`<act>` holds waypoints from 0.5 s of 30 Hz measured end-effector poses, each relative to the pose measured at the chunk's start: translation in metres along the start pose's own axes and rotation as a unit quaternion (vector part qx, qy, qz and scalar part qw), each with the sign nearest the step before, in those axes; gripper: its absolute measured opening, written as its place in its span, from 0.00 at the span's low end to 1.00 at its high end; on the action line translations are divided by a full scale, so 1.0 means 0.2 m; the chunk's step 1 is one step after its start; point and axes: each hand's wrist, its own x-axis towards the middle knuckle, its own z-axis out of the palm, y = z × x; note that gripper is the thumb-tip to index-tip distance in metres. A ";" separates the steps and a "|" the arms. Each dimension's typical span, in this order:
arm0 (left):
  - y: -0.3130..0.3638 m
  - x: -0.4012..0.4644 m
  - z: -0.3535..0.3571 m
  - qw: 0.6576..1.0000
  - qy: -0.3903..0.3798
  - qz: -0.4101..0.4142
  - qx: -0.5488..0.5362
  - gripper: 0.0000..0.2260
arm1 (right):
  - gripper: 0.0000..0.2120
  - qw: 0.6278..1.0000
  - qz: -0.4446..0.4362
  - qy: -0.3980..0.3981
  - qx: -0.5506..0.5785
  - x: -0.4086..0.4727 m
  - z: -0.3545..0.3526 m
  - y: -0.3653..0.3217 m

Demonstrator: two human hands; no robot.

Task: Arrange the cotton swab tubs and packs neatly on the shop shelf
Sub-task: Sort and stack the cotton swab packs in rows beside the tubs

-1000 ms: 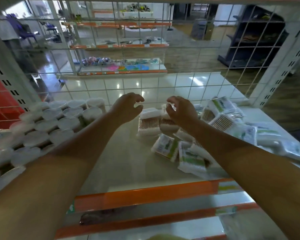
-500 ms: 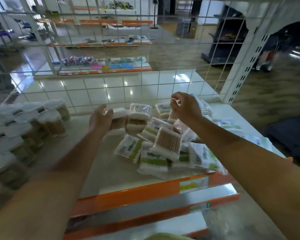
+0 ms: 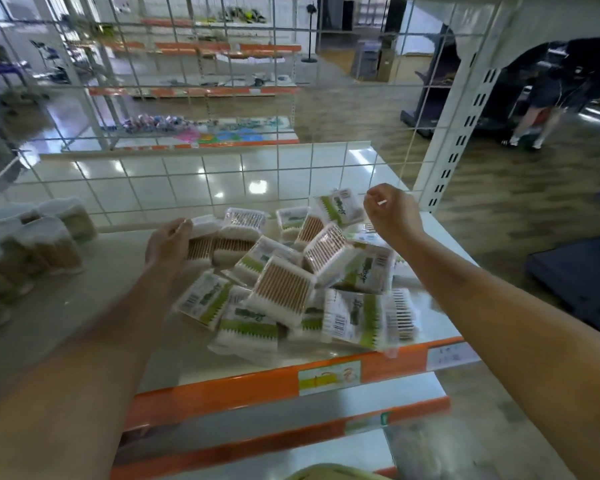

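Left hand (image 3: 168,242) flat, fingers straight against upright swab pack (image 3: 201,241); right hand (image 3: 392,211) raised above pack heap (image 3: 291,289), fingers curled, holding nothing visible; tubs (image 3: 39,237) left

Both bare forearms extended forward; hands held apart.

The left hand (image 3: 168,242) is seen back-up, its fingers laid fairly straight with the fingertips (image 3: 184,225) pointed forward and right. The right hand (image 3: 392,213) is raised higher, wrist bent, its fingers curled inward toward the thumb; whether anything is pinched there cannot be determined.
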 end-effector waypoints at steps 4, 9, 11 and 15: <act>0.04 -0.05 0.03 1.000 0.000 -0.002 -0.004 0.15 | 0.14 1.000 0.017 -0.006 -0.017 0.01 -0.07 0.10; 0.04 -0.08 0.06 1.000 -0.003 0.006 0.004 0.16 | 0.16 0.998 0.054 -0.022 -0.026 -0.01 -0.12 0.22; 0.03 -0.08 0.07 1.000 -0.006 0.004 0.005 0.17 | 0.15 0.997 0.065 -0.026 -0.025 -0.02 -0.13 0.27; 0.03 -0.07 0.07 1.000 -0.006 -0.001 0.016 0.19 | 0.15 0.995 0.083 -0.029 -0.044 -0.06 -0.16 0.34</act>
